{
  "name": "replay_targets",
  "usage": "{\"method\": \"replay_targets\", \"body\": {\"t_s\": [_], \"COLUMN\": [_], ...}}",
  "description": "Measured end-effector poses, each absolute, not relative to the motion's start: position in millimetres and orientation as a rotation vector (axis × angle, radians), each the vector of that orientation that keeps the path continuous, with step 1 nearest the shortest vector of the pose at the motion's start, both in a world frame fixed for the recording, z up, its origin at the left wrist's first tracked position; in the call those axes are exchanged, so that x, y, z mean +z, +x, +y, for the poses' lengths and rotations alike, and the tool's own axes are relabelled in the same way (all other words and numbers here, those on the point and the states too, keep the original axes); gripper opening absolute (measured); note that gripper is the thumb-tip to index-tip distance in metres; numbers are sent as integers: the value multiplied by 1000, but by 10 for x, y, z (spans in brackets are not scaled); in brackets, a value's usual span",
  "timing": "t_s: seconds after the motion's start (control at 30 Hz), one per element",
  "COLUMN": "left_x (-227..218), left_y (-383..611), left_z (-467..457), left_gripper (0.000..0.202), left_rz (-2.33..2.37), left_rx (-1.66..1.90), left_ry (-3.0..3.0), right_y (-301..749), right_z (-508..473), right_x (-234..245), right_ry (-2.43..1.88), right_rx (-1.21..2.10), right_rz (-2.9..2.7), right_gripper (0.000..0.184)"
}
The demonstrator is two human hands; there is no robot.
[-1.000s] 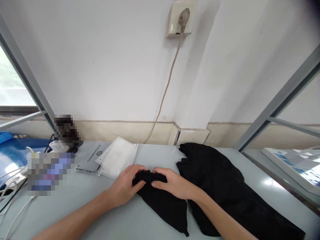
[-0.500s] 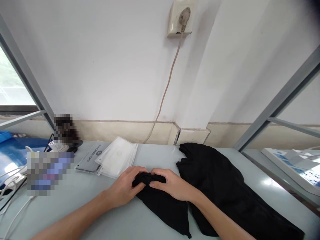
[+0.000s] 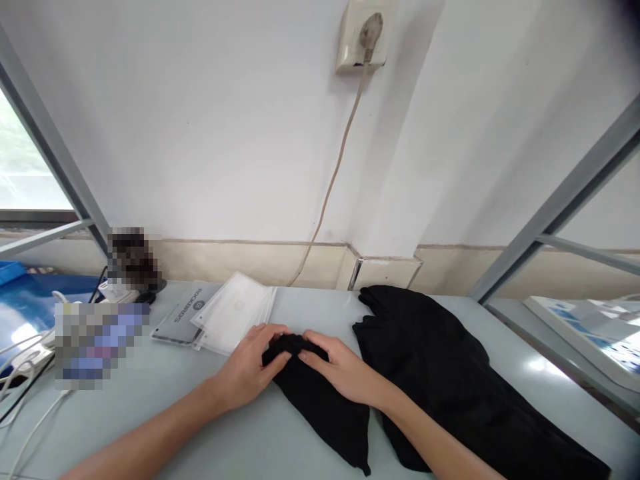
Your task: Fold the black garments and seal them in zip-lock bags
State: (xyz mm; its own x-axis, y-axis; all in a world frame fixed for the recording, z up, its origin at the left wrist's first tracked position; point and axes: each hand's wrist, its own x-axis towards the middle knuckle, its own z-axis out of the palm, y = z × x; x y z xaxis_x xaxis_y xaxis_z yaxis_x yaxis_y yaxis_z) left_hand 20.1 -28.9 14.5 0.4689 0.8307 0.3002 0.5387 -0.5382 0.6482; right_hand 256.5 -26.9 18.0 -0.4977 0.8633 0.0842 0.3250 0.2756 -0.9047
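A tapered piece of black fabric (image 3: 327,413) lies on the pale table, its upper edge bunched between my hands. My left hand (image 3: 253,365) grips the left side of that edge, thumb in front and fingers behind. From the other side, my right hand (image 3: 343,370) pinches the same edge, and the two thumb tips nearly meet. Just right of it spreads a larger black cloth (image 3: 440,360), partly covered by my right forearm. What kind of garment or cover the held fabric is, I cannot make out.
Clear plastic bags (image 3: 235,313) and a grey printed bag (image 3: 183,317) lie behind my left hand. White cables (image 3: 37,427) and a power strip (image 3: 27,360) crowd the left side. A wall socket (image 3: 367,37) with a hanging cord is above. Grey metal posts (image 3: 565,193) flank the table (image 3: 200,447).
Both hands have shifted slightly up with the bunched edge, and the lower tip of the held fabric has slid a little to the left. The larger black cloth has stayed put.
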Motion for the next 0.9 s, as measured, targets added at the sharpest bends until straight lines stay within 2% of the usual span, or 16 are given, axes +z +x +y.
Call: {"method": "replay_targets", "body": {"t_s": [0.2,0.33,0.5,0.63,0.9], "left_x": [98,5,-70,-95,-42], "left_y": [130,64,29,-6,-46], "left_z": [-146,-42,-15,11,34], "left_gripper": [31,29,28,39,37], "left_rz": [1456,1698,1619,1552,1767], "left_rx": [938,754,747,841,677], "left_ry": [2320,2496,2459,2440,2337], "right_y": [2617,2679,2686,2659,2641], "right_z": [-102,-36,-49,-68,-116], "right_x": [27,9,32,31,136], "right_ry": [-1264,-1328,-1281,-1281,-1283], "right_rx": [1010,1080,1245,1237,1240], "right_rz": [-1645,-1341,-1178,-1192,-1177], "right_gripper": [39,45,45,44,45]}}
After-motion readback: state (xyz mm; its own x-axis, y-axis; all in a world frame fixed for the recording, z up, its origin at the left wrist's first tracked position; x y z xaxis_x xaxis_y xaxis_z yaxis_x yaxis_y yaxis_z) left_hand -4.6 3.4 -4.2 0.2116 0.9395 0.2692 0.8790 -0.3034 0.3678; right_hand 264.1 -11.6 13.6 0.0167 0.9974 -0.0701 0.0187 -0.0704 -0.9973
